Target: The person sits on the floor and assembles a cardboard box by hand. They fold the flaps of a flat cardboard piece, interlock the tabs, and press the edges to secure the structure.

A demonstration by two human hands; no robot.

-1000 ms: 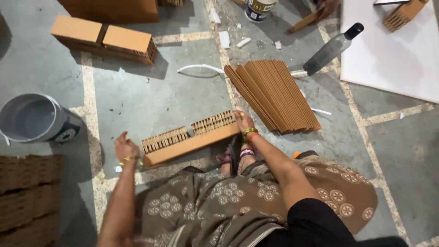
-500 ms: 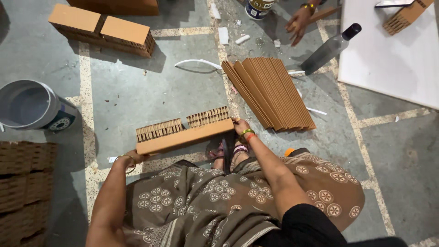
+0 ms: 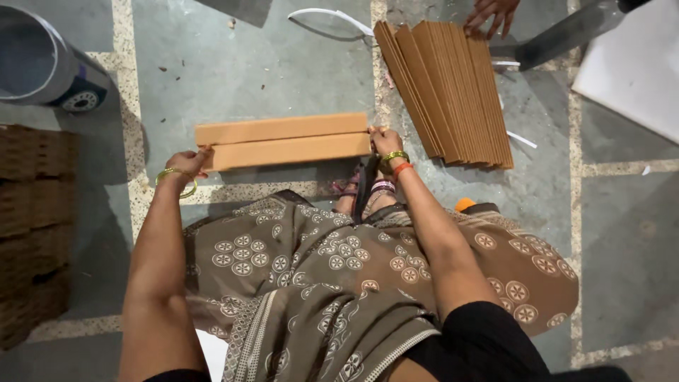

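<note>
Head view, looking straight down. Long cardboard block (image 3: 283,141) lying on the floor (image 3: 283,64) just ahead of the knees, plain orange-brown face up, a lengthwise seam splitting it into two bars. Left hand (image 3: 185,164) at its left end, fingers curled against the end face; right hand (image 3: 385,140) at its right end, fingers clenched on the corner. Held at both ends, resting flat. Judged mid-way: one block formed, a fanned stack of corrugated sheets (image 3: 453,88) lying unused just beyond on the right. Another person's hand (image 3: 494,13) touching that stack's far edge. Grey bucket (image 3: 42,60) far left, rounded, smooth. Brown honeycomb-textured blocks (image 3: 28,226) stacked at the left edge. White board (image 3: 636,78) far right.
</note>
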